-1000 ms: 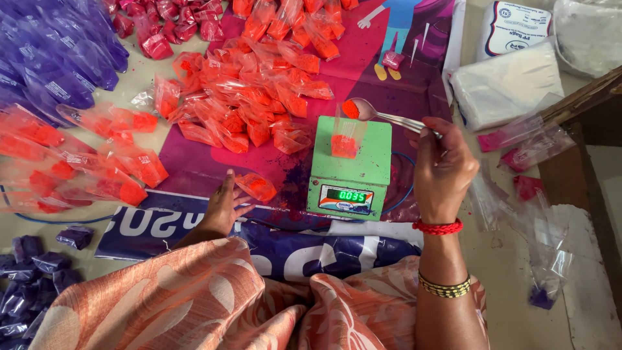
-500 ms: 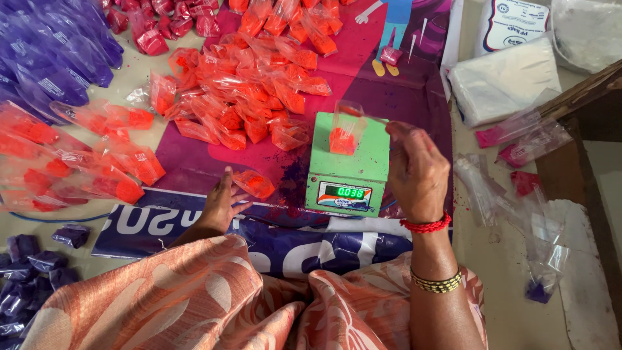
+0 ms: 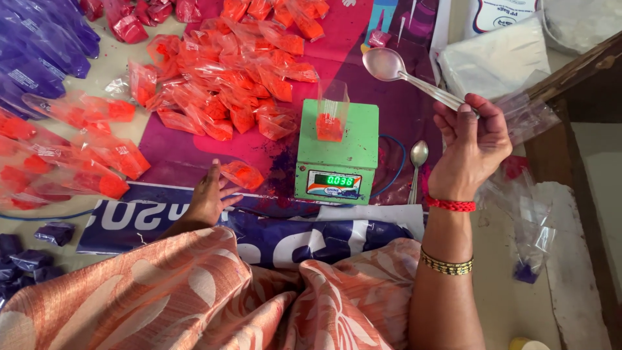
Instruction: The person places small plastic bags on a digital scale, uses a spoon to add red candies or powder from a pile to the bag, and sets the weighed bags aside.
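Spoon [image 3: 405, 74], a shiny metal one with an empty round bowl, is held up in the air above and to the right of the scale [image 3: 337, 155]. The right hand [image 3: 470, 146] has its fingers curled closed round the handle, the bowl pointing up and left. The same fist also seems to pinch some clear bags [image 3: 528, 116], which stick out to the right.

The scale is a small green box with a lit green display on its front edge. On its platform stands an upright clear pouch [image 3: 330, 113], open at the top, with orange powder in the bottom. A second spoon [image 3: 418, 165] lies flat just to the right of the scale, beside a blue cord [image 3: 396, 170] that loops out from it.

The left hand [image 3: 210, 198] rests palm down on the mat [image 3: 363, 55], fingers spread and holding nothing; its fingertips touch a filled orange pouch [image 3: 243, 175]. Behind it, a loose heap of orange pouches [image 3: 220, 91] covers the mat, crinkly and glossy, some knotted, some flat. More of them spread out to the far left [image 3: 71, 155]. Purple pouches [image 3: 39, 58] lie piled at the top left, and a few dark purple ones [image 3: 29, 249] sit at the bottom left.

The mat is a printed plastic sheet, purple and blue, smeared with purple powder near the scale. A stack of white bags [image 3: 495, 58] lies at the top right, next to a dark wooden edge [image 3: 576, 78]. Empty clear bags [image 3: 534, 227], one with a little purple powder, lie below the right wrist. A peach patterned cloth [image 3: 194, 291] covers the lap.
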